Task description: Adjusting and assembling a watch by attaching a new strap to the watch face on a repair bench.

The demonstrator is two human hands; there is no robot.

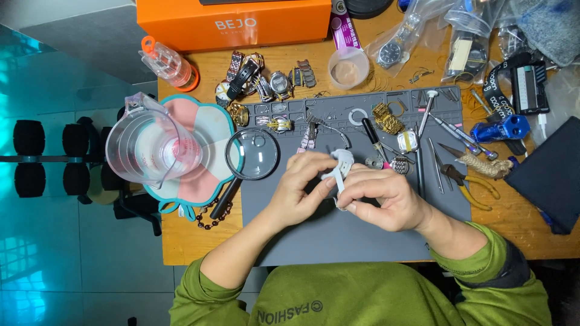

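Note:
Both my hands meet over the grey work mat [338, 235]. My left hand [302, 190] and my right hand [383, 196] together grip a small white watch [342, 164] with its strap, held just above the mat. The left fingers pinch it from the left, while the right fingers curl around its lower part. A magnifying glass [252, 154] with a black handle lies just left of my left hand. Small tools, a black-handled screwdriver [370, 131] and a gold watch band [386, 118] lie on the mat beyond my hands.
A clear measuring jug [148, 145] stands on a flower-shaped mat at the left. Several watches [266, 78] lie near the orange box [232, 21]. Pliers [465, 178], a blue tool [501, 128], bagged watches and a dark case [553, 172] crowd the right side.

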